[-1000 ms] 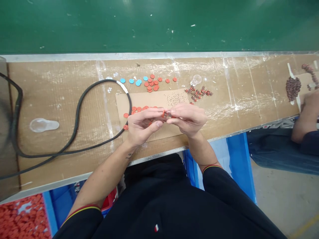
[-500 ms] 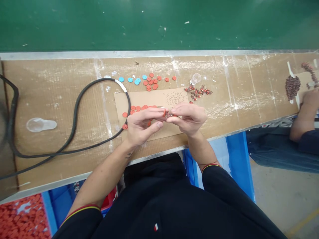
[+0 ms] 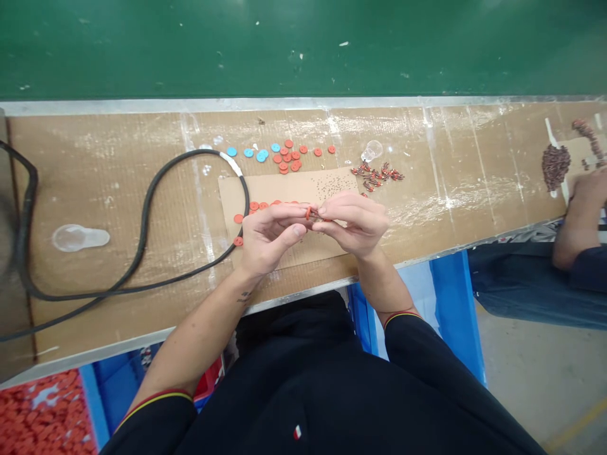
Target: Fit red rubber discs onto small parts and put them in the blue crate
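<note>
Over a cardboard-covered bench point(image 3: 450, 148), we've got a cardboard sheet point(image 3: 270, 186) front and centre! Just above that sheet, we see red-orange buttons point(image 3: 289, 158) and blue buttons point(image 3: 246, 152), with small wired parts point(image 3: 377, 177) past its right corner. Over the sheet, our left hand point(image 3: 270, 237) and right hand point(image 3: 353, 224) are curled closed, their fingertips meeting on a small red-orange piece point(image 3: 308, 213). Well right of the sheet, a co-worker's hand point(image 3: 588, 193) works beside a brown heap point(image 3: 556, 166).
</note>
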The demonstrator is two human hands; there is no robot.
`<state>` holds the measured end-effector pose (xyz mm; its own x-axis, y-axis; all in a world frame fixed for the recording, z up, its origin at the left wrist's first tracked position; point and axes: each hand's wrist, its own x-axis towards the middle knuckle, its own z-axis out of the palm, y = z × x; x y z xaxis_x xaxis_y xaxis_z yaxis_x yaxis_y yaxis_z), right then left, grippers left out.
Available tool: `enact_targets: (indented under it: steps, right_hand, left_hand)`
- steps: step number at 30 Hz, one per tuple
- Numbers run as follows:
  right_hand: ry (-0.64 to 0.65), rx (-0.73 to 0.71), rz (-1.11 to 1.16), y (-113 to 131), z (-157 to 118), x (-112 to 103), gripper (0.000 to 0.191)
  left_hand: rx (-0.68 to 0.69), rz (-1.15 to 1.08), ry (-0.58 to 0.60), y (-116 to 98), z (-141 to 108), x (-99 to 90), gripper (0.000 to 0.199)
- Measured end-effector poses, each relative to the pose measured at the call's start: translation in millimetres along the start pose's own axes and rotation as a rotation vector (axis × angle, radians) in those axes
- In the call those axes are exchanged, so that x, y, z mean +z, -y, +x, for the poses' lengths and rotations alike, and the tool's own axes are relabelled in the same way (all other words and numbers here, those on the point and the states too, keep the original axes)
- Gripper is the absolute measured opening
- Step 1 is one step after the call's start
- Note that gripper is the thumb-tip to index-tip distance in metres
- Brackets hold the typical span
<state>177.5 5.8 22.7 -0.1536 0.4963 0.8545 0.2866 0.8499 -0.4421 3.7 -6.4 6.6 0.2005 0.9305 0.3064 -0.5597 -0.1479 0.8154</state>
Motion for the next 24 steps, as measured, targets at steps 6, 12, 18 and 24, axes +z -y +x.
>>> enact_targets:
  steps: [6, 12, 18, 24]
  right_hand:
    - [0.003, 0.010, 0.003, 0.9, -1.5, 2.6, 0.019]
    - [0.043, 0.029, 0.014, -1.8, -4.3, 1.4, 0.028]
    - [0.022, 0.023, 0.062, -2.4, -4.1, 2.2, 0.034]
    - [-0.008, 0.019, 0.051, -1.0, -3.3, 4.2, 0.028]
  left_hand:
    - [-0.026, 0.041, -0.109, -1.9, 0.2, 2.1, 0.013]
    - [-0.009, 0.083, -0.136, -1.0, -0.8, 1.8, 0.013]
    - [0.053, 0.145, -0.129, 1.2, -1.5, 1.9, 0.014]
    - [-0.015, 0.166, -0.167, 2.9, -3.4, 0.4, 0.018]
